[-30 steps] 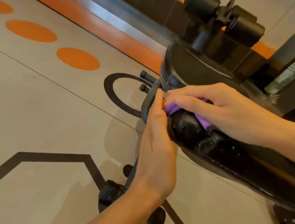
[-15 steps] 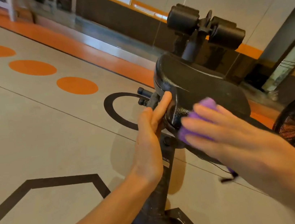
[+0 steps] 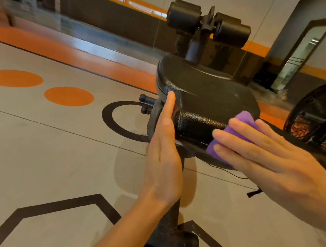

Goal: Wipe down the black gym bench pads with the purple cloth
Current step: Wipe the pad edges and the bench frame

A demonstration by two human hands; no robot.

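The black bench seat pad fills the centre of the head view, its near edge shiny. My right hand lies flat with fingers together, pressing the purple cloth against the pad's near right edge. My left hand rests flat against the pad's left side, fingers straight, index tip on the pad's edge, holding nothing. Two black foam rollers stand on a post behind the pad.
The bench's black upright post and foot bar stand below my left wrist. A black caged fan is close at the right. Grey floor with orange dots and black line markings lies to the left. A wall runs along the back.
My right hand has slid the cloth from the pad's near left end to its right edge. The view has lifted and pulled back. My left hand has straightened along the pad's side.
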